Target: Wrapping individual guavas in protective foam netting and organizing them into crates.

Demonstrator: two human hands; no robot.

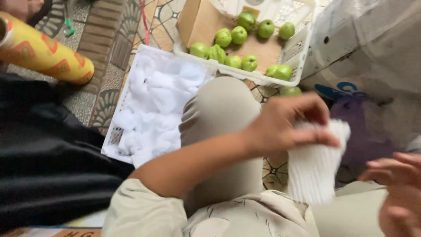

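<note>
My left hand (287, 125) reaches across my raised knee and grips the top of a white ribbed foam net sleeve (313, 169), which hangs down from its fingers. My right hand (399, 193) is at the lower right edge, fingers curled, just right of the sleeve; whether it holds anything is hidden by blur. Beyond my knee a white plastic basket (302, 52) lined with cardboard holds several green round fruits (239, 35). One more green fruit (290, 91) lies just outside the basket's rim.
A white crate (115, 136) filled with white foam nets sits left of my knee. A yellow roll of wrap (41, 52) lies upper left over dark cloth. A plastic-covered carton (364, 44) stands at the right on the patterned tile floor.
</note>
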